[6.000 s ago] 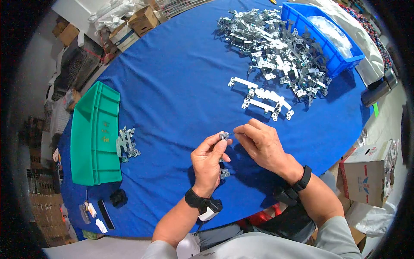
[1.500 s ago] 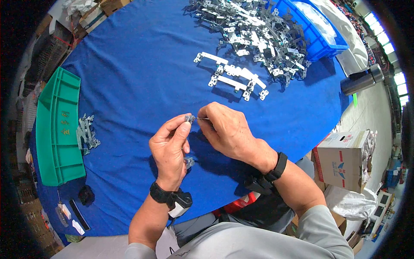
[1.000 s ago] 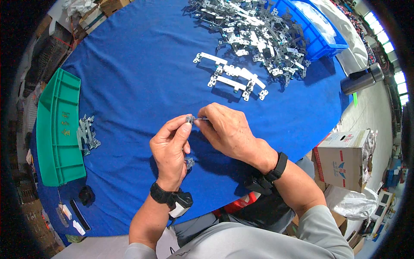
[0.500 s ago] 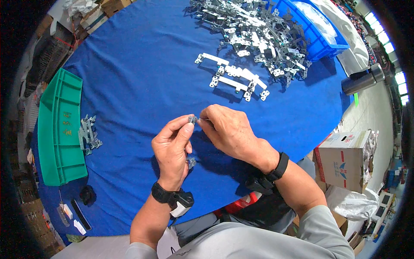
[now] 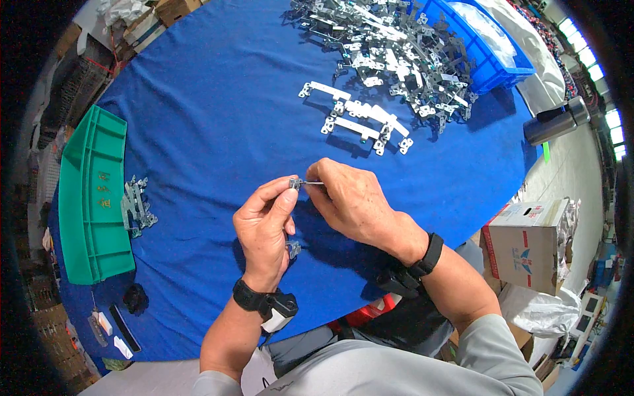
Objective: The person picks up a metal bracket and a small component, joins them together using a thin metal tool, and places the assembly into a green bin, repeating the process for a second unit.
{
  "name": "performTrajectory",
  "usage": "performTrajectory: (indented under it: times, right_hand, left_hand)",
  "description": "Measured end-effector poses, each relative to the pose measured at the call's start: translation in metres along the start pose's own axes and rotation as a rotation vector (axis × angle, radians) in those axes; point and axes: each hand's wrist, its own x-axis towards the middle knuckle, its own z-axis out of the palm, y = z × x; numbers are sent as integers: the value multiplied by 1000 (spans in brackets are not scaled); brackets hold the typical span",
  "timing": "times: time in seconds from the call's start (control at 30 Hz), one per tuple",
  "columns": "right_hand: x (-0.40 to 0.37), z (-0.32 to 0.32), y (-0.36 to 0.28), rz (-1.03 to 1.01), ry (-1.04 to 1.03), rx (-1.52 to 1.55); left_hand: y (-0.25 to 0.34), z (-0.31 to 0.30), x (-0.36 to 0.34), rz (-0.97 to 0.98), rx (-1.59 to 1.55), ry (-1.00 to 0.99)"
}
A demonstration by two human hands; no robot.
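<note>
My left hand (image 5: 263, 224) pinches a metal bracket (image 5: 294, 185) between thumb and index finger. The bracket's other end shows below, by the curled fingers, and its middle is hidden by the hand. Close beside it, my right hand (image 5: 350, 198) is closed around a thin metal rod (image 5: 314, 183), whose tip is right at the bracket's upper end. Several similar white-looking metal brackets (image 5: 356, 127) lie on the blue cloth (image 5: 218, 92) beyond my hands.
A large heap of metal brackets (image 5: 403, 56) lies at the back, against a blue crate (image 5: 498, 72). On the left, a green tray (image 5: 99, 198) stands beside a small stack of brackets (image 5: 137, 206). A steel flask (image 5: 556, 122) and a cardboard box (image 5: 525, 247) are on the right.
The fingers of my right hand have shifted slightly, and more of the thin rod shows between them. My left hand and the bracket stay nearly in place.
</note>
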Motion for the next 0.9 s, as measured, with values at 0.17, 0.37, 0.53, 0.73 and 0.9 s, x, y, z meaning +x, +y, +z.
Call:
performTrajectory:
  times: [0.17, 0.37, 0.53, 0.73, 0.9]
  right_hand:
    - [-1, 1, 4, 17, -85, -85]
    - [1, 0, 2, -9, -28, -44]
    - [-1, 3, 4, 28, -74, -146]
    - [-1, 1, 3, 47, -102, -204]
    - [0, 0, 3, 91, -191, -247]
  left_hand:
    - [0, 1, 0, 8, 13, 3]
    - [0, 2, -1, 5, 14, 2]
    - [-1, 1, 0, 47, 51, -4]
    - [0, -1, 0, 10, 28, -29]
    - [1, 0, 0, 3, 35, -42]
